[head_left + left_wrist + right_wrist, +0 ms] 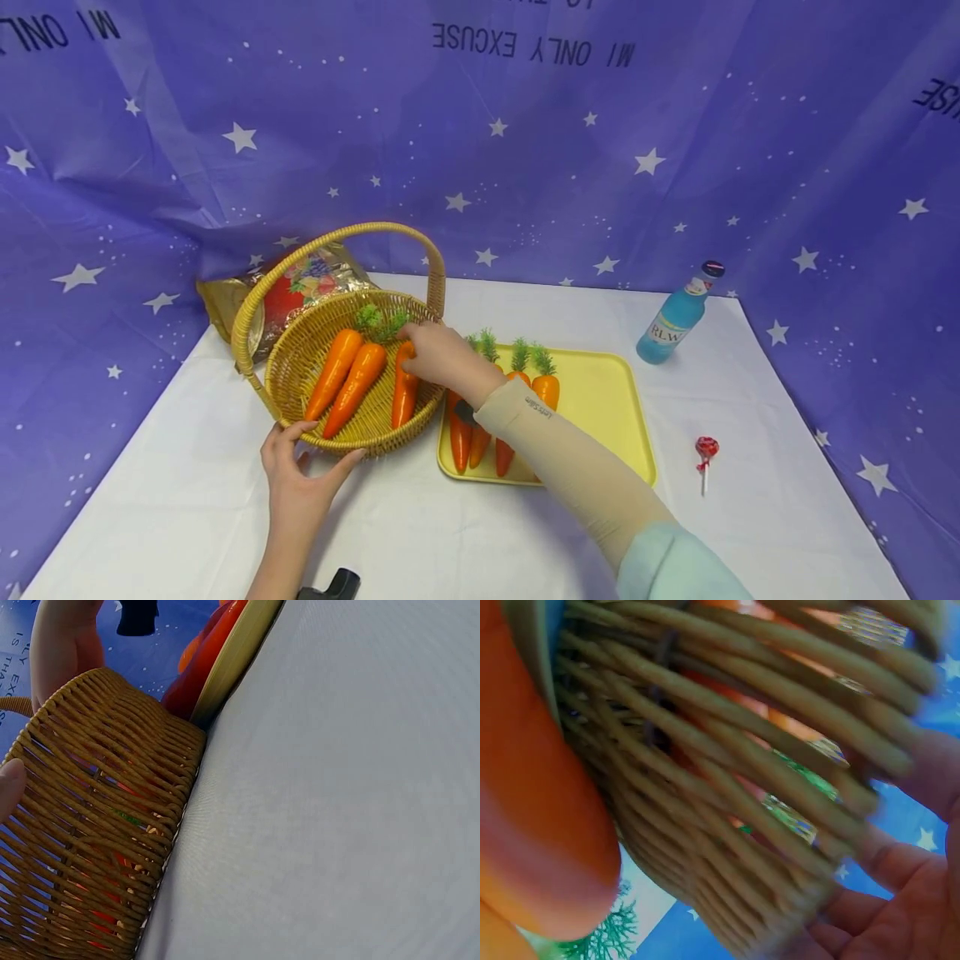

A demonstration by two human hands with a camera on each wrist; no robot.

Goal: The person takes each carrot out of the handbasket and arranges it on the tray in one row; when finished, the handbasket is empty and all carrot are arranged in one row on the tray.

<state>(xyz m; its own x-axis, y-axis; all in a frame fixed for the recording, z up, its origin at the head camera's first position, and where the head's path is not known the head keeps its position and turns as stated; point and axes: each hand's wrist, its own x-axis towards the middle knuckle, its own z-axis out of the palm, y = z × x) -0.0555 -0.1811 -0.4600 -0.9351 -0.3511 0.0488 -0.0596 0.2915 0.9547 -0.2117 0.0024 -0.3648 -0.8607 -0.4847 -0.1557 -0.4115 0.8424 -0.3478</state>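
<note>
A wicker basket [300,342] with a tall arched handle stands at the left of the table. My left hand [300,475] grips its near rim, fingers over the edge and thumb against the outside. Inside the basket, my right hand [446,354] pinches an orange carrot [405,396] near its leafy top; the fingertips are partly hidden. Two more carrots, one on the left [333,375] and one beside it [358,390], lie in the basket with their green tops toward the back. The left wrist view shows the basket's woven side [112,772] close up.
Right of the basket, a yellow tray [600,408] holds several carrots [461,437], partly covered by my right arm. A blue bottle [675,321] stands at the back right, with a red lollipop [707,450] nearer. Behind the basket lies a shiny gold-and-red bag [281,300].
</note>
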